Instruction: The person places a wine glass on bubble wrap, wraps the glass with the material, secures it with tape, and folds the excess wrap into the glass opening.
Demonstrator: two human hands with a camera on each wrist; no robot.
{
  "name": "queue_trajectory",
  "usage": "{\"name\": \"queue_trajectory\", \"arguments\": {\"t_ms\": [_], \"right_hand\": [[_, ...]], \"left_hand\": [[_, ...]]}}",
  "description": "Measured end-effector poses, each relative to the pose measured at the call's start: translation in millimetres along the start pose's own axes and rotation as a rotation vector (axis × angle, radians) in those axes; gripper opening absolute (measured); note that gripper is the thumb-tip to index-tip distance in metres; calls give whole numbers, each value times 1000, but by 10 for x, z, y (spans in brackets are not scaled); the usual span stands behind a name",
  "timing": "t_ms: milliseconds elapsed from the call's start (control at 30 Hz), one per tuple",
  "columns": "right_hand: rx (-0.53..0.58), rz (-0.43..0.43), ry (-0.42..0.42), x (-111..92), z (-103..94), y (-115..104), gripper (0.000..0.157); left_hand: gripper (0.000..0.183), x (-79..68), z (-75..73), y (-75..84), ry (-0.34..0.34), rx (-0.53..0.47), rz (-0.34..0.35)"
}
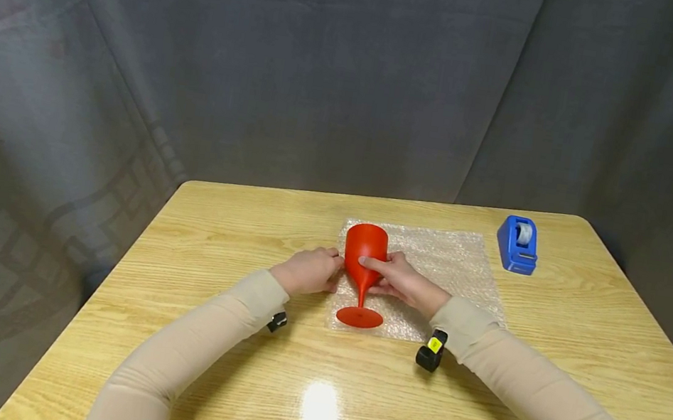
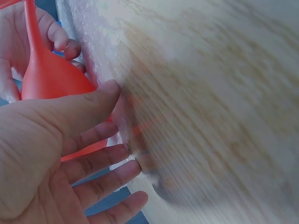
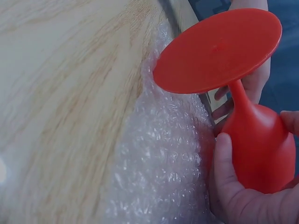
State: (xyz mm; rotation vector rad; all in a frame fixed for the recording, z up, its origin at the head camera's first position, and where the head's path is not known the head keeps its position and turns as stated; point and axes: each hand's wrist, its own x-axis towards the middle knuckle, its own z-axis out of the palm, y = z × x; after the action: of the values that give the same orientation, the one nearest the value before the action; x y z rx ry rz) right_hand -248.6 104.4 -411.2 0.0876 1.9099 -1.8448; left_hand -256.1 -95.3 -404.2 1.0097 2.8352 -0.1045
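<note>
A red plastic goblet (image 1: 366,241) lies on its side over the left part of a bubble wrap sheet (image 1: 448,262), its round foot towards the person. My right hand (image 1: 405,280) grips the bowl from the right, thumb on top and fingers at its side near the stem. In the right wrist view the goblet's foot (image 3: 219,51) tilts over the edge of the wrap. My left hand (image 1: 310,271) is at the wrap's left edge, beside the bowl. The left wrist view shows its fingers (image 2: 105,186) loosely extended and apart, fingertips down by the wrap's edge.
A blue tape dispenser (image 1: 516,253) with a roll of clear tape stands at the back right, beyond the wrap's corner. Everything rests on a light wooden table (image 1: 230,231). Grey curtains (image 1: 329,80) hang behind and at the sides.
</note>
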Motion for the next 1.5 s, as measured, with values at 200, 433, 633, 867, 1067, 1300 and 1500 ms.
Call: {"name": "queue_trajectory", "arguments": {"t_ms": [200, 433, 633, 867, 1067, 1300, 1500], "right_hand": [[-23, 21, -2, 11, -5, 9, 58], [-36, 37, -16, 10, -39, 19, 62], [-35, 44, -7, 12, -41, 24, 59], [-19, 46, -12, 35, -48, 46, 55], [-11, 54, -17, 49, -58, 60, 56], [-3, 60, -45, 95, -121, 88, 55], [15, 66, -60, 97, -171, 88, 75]], "left_hand": [[41, 4, -103, -51, -45, -382, -124], [53, 60, -140, -126, -46, -1274, -490], [10, 135, -80, -171, -34, -1590, -598], [16, 199, -19, -147, -51, -1671, -653], [28, 175, -102, -101, -81, -1718, -653], [43, 203, -185, 6, -78, -1614, -550], [49, 247, -165, 50, -49, -1581, -547]]}}
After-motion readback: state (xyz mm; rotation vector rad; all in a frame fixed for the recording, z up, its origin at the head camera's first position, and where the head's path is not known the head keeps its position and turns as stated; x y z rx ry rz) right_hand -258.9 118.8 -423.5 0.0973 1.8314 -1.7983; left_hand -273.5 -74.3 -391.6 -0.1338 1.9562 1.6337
